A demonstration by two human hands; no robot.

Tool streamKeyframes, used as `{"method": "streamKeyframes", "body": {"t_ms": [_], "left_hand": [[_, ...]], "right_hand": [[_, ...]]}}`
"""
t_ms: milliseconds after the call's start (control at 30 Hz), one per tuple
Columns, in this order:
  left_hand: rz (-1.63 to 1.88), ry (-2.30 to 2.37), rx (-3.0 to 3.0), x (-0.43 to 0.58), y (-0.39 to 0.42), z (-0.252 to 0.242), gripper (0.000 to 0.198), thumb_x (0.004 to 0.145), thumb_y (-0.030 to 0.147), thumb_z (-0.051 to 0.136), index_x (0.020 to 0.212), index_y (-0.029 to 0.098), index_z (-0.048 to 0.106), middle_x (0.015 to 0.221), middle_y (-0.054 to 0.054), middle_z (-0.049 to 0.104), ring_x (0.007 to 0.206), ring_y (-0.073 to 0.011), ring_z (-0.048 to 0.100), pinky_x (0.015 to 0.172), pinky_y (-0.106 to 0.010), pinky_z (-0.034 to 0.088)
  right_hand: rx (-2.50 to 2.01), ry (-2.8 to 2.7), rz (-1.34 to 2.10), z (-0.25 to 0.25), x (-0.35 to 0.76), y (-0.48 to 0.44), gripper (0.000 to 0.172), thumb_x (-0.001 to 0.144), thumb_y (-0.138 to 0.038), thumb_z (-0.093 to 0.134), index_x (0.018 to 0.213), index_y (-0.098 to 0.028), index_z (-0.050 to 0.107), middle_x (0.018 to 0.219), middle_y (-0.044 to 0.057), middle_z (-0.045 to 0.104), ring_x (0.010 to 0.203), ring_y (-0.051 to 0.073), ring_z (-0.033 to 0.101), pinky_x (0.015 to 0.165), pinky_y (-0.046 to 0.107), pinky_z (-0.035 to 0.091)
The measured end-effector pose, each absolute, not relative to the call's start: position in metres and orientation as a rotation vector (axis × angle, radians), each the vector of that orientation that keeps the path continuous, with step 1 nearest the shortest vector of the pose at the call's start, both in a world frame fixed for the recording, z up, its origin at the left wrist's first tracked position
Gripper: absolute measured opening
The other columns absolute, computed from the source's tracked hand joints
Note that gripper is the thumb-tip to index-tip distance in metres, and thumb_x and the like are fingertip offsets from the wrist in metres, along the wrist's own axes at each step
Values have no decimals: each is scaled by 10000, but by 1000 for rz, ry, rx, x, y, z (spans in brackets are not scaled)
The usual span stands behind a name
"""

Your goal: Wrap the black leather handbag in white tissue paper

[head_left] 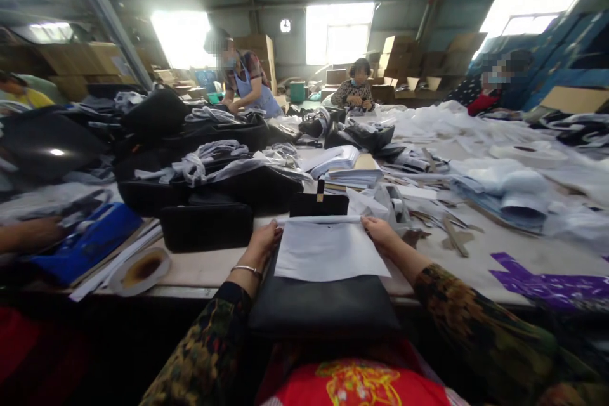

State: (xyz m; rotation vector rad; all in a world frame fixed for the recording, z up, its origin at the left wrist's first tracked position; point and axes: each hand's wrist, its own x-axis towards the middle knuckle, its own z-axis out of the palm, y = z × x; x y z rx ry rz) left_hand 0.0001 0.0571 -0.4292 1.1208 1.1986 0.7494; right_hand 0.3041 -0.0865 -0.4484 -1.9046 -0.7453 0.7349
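Between my two hands a sheet of white paper (328,252) is stretched, its far edge folded or rolled over. My left hand (264,242) pinches the far left corner, and my right hand (380,235) grips the far right corner. Under the sheet lies a black bag (323,304) with a smooth surface, reaching over the table's front edge towards me. Just beyond the paper stands a black flap (309,205) with a narrow tab and a small gold-coloured metal piece. The fingertips of both hands are partly hidden by the paper.
Black bags with wrapped straps (214,171) are heaped at left. Stacked papers (354,171) lie ahead. A tape roll (140,271) and blue tape dispenser (90,244) sit front left, near another person's hand (35,235). Purple plastic (547,282) lies right. Several people work around the table.
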Motion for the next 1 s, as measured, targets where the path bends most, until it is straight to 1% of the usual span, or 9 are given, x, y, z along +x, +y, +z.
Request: {"method": "streamKeyframes", "body": {"t_ms": [67, 133, 233, 333, 467, 567, 700, 867, 1000], "left_hand": [[823, 1245, 1218, -2, 66, -417, 245, 883, 389, 658, 843, 147, 658, 870, -127, 717, 919, -255, 710, 736, -322, 564], [900, 1241, 1346, -1, 72, -399, 202, 838, 358, 712, 834, 157, 698, 973, -130, 730, 1072, -274, 672, 847, -317, 551], [877, 1024, 1668, 8, 68, -371, 155, 789, 317, 762, 888, 199, 777, 1090, -105, 743, 1157, -271, 637, 1017, -310, 489], [618, 590, 2136, 26, 50, -354, 250, 799, 327, 764, 1026, 230, 806, 1206, -109, 731, 1123, -288, 665, 1064, -354, 469], [426, 224, 2461, 40, 31, -360, 421, 781, 332, 806, 1195, 264, 762, 1387, -124, 649, 1222, -366, 632, 1082, -446, 460], [364, 85, 2547, 37, 31, -374, 462, 763, 331, 836, 1215, 294, 749, 1363, -117, 667, 1224, -373, 638, 1081, -465, 467], [307, 70, 2590, 28, 34, -387, 429, 835, 349, 773, 1257, 283, 729, 1338, -116, 684, 1169, -347, 675, 1028, -429, 512], [5, 141, 2687, 29, 36, -387, 536, 896, 483, 678, 1381, 258, 636, 1490, -120, 565, 1298, -340, 591, 1113, -430, 450], [-40, 156, 2741, 28, 40, -389, 602, 924, 544, 614, 1445, 246, 569, 1527, -123, 523, 1349, -321, 547, 1146, -409, 418]], "right_hand": [[-1974, -816, 628, -438, 310, -81, 182, 868, -320, 636, 926, -162, 705, 796, 69, 700, 826, 238, 674, 757, 333, 556], [-2026, -920, 516, -425, 315, -72, 189, 803, -278, 716, 949, -157, 726, 994, 113, 725, 1045, 274, 650, 963, 370, 506], [-2135, -1245, 361, -403, 317, -53, 254, 866, -304, 669, 1049, -144, 744, 1206, 157, 694, 1162, 290, 615, 1083, 403, 424], [-2180, -1516, 314, -385, 312, -28, 275, 928, -309, 602, 1098, -153, 751, 1208, 145, 711, 1132, 271, 644, 1048, 379, 447], [-2166, -1691, 383, -374, 301, 14, 290, 947, -329, 602, 1150, -177, 742, 1178, 109, 742, 1116, 247, 664, 997, 323, 468], [-2193, -1771, 400, -379, 289, 43, 358, 929, -354, 644, 1229, -167, 706, 1204, 126, 733, 1126, 268, 664, 974, 329, 479], [-2245, -1779, 398, -392, 278, 66, 474, 860, -370, 734, 1249, -102, 686, 1196, 198, 722, 1088, 313, 678, 921, 357, 507], [-2208, -1813, 408, -385, 284, 61, 287, 829, -316, 744, 1073, -167, 769, 1039, 95, 769, 966, 261, 706, 847, 307, 518], [-1985, -1974, 405, -367, 280, 22, 182, 812, -256, 732, 983, -258, 796, 953, -3, 784, 929, 213, 707, 836, 267, 507]]}}
